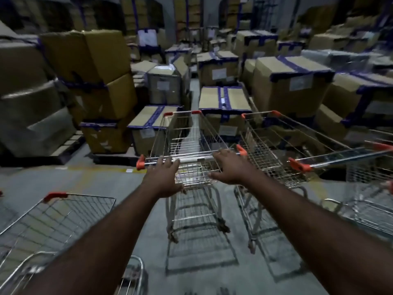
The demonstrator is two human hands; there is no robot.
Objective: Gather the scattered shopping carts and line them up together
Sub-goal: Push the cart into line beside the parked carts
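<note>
We logged the carts (192, 143): silver wire, grid pattern | handle caps (140, 163): orange-red | boxes (274, 90): tan-brown cardboard | tape (297, 67): dark blue bands across the boxes | labels (219, 73): white | floor (95, 188): grey, with a faint yellow line (95, 169)

Both arms reach forward. The left hand (164, 175) and right hand (228, 168), fingers straight, touch the handle (191, 160) of the middle cart (185, 145). A second cart (261, 150) stands just right of it and a third (59, 216) at lower left. Boxes (282, 81) are stacked beyond.
</note>
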